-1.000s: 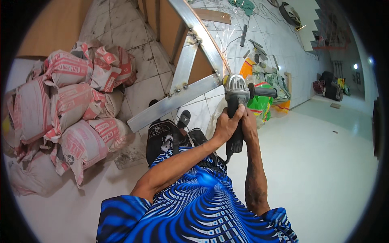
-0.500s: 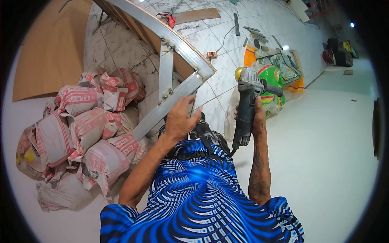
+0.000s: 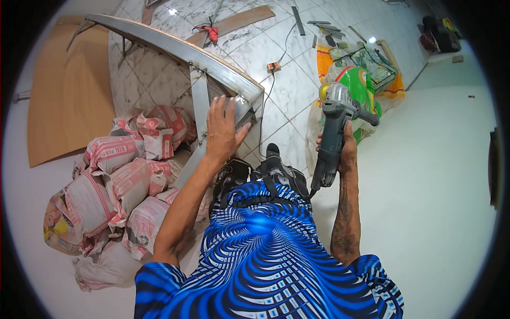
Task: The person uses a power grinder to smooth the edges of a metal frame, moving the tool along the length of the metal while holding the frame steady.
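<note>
My right hand (image 3: pixel 348 151) grips a dark grey angle grinder (image 3: pixel 332 130) by its body. Its yellow-centred head points away from me, its side handle sticks out to the right, and a cord leaves its near end. My left hand (image 3: pixel 222 130) is stretched out, palm down, with nothing held. It lies over the corner of a welded metal frame (image 3: pixel 200 101), covering part of the near bar; whether the palm presses on it I cannot tell. Dark weld marks show at the frame's joints, and a wooden board lines its far side.
Red-and-white paper sacks (image 3: pixel 125 178) are piled at left, before a large brown panel (image 3: pixel 69 101). A small orange socket block (image 3: pixel 273 67) with its cord lies ahead. Beyond are a red tool (image 3: pixel 211 33) and metal strips (image 3: pixel 298 21). A green plastic sack (image 3: pixel 355 85) lies behind the grinder.
The metal frame has tilted, its corner shifting left and its far end coming into view. My left hand has flattened over the frame's corner. The grinder stays in my right hand.
</note>
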`<action>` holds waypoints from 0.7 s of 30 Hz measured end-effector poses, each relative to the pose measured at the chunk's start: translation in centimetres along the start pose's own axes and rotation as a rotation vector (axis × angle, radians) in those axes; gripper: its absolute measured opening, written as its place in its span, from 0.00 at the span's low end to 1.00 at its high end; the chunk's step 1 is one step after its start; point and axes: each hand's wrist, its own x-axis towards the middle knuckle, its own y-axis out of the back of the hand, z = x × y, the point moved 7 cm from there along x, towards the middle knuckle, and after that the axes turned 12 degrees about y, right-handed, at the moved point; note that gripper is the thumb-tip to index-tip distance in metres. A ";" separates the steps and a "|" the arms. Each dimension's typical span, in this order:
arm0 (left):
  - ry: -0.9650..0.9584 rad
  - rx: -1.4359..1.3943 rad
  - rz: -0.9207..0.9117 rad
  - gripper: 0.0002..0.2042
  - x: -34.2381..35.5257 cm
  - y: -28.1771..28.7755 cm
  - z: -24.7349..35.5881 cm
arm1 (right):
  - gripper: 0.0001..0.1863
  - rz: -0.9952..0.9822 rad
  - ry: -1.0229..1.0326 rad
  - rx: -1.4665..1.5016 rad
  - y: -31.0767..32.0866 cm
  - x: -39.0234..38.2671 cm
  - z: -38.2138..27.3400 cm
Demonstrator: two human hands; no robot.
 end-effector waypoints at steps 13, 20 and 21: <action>0.008 0.001 0.006 0.38 1.5 -0.3 -1.8 | 0.40 0.041 0.026 0.069 1.3 -0.9 -0.2; -0.015 0.056 -0.034 0.40 1.2 -0.8 -1.7 | 0.39 0.041 0.043 0.061 1.6 -0.9 -0.5; -0.026 0.066 -0.042 0.40 1.2 -0.9 -1.6 | 0.39 0.036 0.040 0.061 1.5 -0.9 -0.5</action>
